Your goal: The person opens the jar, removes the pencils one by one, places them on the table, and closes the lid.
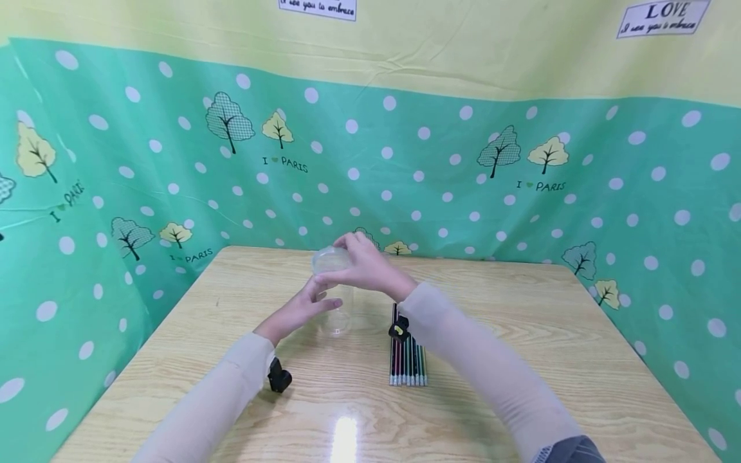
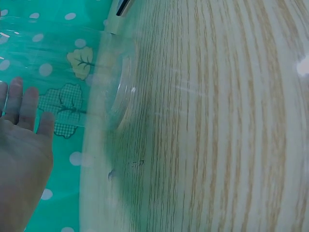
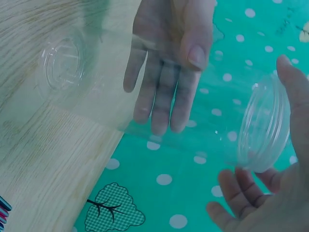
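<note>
A tall clear plastic jar point(image 1: 340, 316) stands upright near the middle of the table. Its body is see-through, with a ringed base point(image 3: 63, 65) visible in the right wrist view. My left hand point(image 1: 298, 313) grips the jar's side, its thumb on the near face and its fingers round the far one, seen through the plastic in the right wrist view. Over the top, my right hand point(image 1: 367, 265) holds the clear ridged lid point(image 3: 264, 125) between thumb and fingers. The lid sits at the jar's mouth.
Several pencils point(image 1: 408, 366) with eraser ends lie side by side on the wooden table point(image 1: 521, 334), right of the jar and partly under the right wrist. A black wrist camera point(image 1: 279, 376) hangs by the left cuff. A green dotted curtain point(image 1: 393, 173) borders the table's back and sides.
</note>
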Demonstrator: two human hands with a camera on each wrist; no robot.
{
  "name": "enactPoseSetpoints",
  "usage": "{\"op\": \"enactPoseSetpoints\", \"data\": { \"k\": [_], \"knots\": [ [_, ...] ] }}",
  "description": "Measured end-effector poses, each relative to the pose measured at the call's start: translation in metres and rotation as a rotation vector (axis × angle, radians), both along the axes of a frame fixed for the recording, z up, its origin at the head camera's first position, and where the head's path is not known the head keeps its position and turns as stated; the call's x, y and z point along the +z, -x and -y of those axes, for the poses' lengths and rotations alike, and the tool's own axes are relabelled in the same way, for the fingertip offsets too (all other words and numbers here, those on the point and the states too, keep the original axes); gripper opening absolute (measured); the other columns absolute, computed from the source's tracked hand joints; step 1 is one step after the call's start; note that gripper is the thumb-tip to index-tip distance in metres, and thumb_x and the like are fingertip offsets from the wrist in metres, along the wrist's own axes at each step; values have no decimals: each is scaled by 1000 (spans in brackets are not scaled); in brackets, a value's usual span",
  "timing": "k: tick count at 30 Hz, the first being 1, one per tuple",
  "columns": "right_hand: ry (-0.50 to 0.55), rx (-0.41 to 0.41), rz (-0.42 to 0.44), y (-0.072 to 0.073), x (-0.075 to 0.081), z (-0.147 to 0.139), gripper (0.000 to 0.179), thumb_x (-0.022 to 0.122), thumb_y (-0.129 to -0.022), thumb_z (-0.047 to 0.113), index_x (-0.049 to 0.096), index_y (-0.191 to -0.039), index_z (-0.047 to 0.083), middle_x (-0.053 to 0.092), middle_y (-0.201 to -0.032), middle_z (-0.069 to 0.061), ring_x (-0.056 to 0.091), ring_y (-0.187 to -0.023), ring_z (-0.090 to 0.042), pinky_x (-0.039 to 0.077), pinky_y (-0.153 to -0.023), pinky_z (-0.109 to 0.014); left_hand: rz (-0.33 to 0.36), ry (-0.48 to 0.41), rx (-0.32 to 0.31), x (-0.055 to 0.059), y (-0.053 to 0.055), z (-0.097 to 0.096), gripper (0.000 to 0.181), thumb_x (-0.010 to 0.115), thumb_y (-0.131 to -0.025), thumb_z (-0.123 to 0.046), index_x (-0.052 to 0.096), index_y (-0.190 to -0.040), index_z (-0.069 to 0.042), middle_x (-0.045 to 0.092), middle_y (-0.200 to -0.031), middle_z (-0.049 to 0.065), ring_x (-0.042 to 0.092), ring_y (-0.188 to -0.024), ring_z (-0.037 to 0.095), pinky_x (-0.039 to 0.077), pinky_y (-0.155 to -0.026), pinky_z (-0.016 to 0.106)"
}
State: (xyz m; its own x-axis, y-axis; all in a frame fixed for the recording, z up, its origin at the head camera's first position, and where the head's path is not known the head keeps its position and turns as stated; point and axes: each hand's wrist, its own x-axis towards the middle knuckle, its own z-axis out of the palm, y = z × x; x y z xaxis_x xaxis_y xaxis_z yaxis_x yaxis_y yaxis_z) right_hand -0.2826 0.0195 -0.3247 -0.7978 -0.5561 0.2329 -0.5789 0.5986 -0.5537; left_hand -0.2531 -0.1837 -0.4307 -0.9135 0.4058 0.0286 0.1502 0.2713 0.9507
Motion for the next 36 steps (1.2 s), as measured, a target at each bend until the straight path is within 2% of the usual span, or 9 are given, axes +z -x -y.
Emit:
{"op": "enactPoseSetpoints", "data": {
  "k": [7,10,12,14,17,19,23,28,36],
  "knots": [
    [-16,-49,-25,-5,-1,5,86,78,-76,64,51,-131,4,49,-117,-7,49,-103,-20,50,-84,-34,5,13,-2,2,-1,0,89,67,-96,-45,7,-160,-34,24,-162,7,15,-149,39,19,-117,61],
    [-28,-29,-2,-5,-2,5,95,77,-77,64,44,-143,5,47,-134,-13,49,-115,-24,51,-92,-41,18,19,13,1,0,0,85,66,-96,-42,11,-159,-32,22,-163,9,15,-149,42,20,-116,62],
    [-29,1,26,-3,-1,3,101,76,-79,63,35,-152,8,38,-149,-17,44,-130,-29,47,-101,-49,8,18,10,1,1,-1,84,66,-97,-40,11,-159,-31,22,-163,10,15,-148,42,19,-116,62],
    [-7,51,72,1,-1,1,101,73,-84,60,24,-159,13,24,-161,-15,32,-143,-31,38,-108,-57,-11,13,6,1,2,-1,85,67,-97,-38,10,-160,-33,25,-161,10,18,-148,39,18,-117,61],
    [42,139,131,8,-1,-4,88,66,-93,54,19,-161,22,9,-167,-4,17,-150,-29,28,-113,-60,-52,0,-12,1,3,-2,89,67,-97,-39,5,-160,-39,29,-159,9,23,-148,31,16,-119,56],
    [90,202,176,12,-1,-8,76,60,-98,48,23,-161,27,7,-167,3,15,-151,-26,26,-114,-60,-65,-10,-21,0,4,-2,90,67,-97,-37,2,-159,-41,30,-159,8,24,-148,28,15,-119,55],
    [171,301,284,18,-1,-18,60,51,-102,42,31,-158,32,10,-166,14,15,-151,-20,22,-114,-63,-59,-23,-33,0,4,-2,88,65,-99,-32,2,-160,-39,28,-160,9,22,-149,29,13,-119,56],
    [196,383,397,24,-3,-24,60,52,-97,33,37,-155,36,20,-161,23,17,-149,-13,20,-114,-63,-38,-26,-27,0,3,-2,87,66,-98,-35,6,-160,-35,28,-160,11,19,-149,33,14,-118,60],
    [175,404,400,26,-2,-27,61,59,-95,28,42,-154,29,28,-160,18,34,-143,-17,33,-112,-52,-22,-24,-21,1,2,-2,87,67,-97,-36,6,-160,-37,28,-160,10,19,-149,33,15,-117,60]
  ]
}}
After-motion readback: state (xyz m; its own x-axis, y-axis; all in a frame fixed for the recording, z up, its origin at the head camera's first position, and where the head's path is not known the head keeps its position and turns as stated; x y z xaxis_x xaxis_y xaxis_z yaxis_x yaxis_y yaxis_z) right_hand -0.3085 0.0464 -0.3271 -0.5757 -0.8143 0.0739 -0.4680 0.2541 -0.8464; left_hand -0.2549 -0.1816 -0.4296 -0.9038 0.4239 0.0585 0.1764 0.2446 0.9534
